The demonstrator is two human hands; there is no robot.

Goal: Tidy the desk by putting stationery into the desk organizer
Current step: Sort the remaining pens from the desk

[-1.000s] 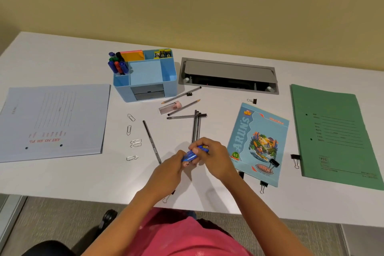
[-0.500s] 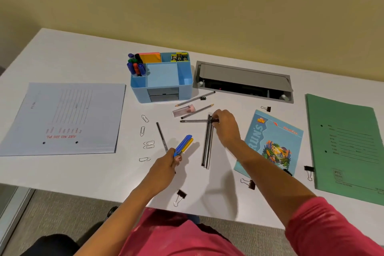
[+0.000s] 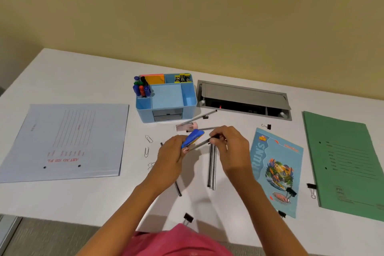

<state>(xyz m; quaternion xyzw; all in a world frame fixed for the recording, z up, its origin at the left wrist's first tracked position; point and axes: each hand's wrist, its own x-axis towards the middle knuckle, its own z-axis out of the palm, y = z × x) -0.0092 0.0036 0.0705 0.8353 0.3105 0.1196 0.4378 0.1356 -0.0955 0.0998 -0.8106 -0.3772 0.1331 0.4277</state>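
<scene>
A: What's the left hand [image 3: 172, 151] got?
B: Its fingers are curled round the blue and yellow pens [image 3: 193, 137], held just above the desk [image 3: 83, 197], a little in front of the desk organizer [image 3: 145, 114].
A: And the right hand [image 3: 230, 145]?
B: It's pinching one end of a thin dark pencil [image 3: 202, 144] and the other end reaches the left hand. Other dark pencils [image 3: 212, 168] lie side by side on the desk below.

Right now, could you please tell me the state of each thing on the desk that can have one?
Left hand: grips blue pens.
Right hand: pinches a pencil.
Desk organizer: markers standing in left slot.
Cable hatch: lid open.
Green file: closed, flat.
Pale file: closed, flat.
Notebook: closed, binder clip on it.
</scene>
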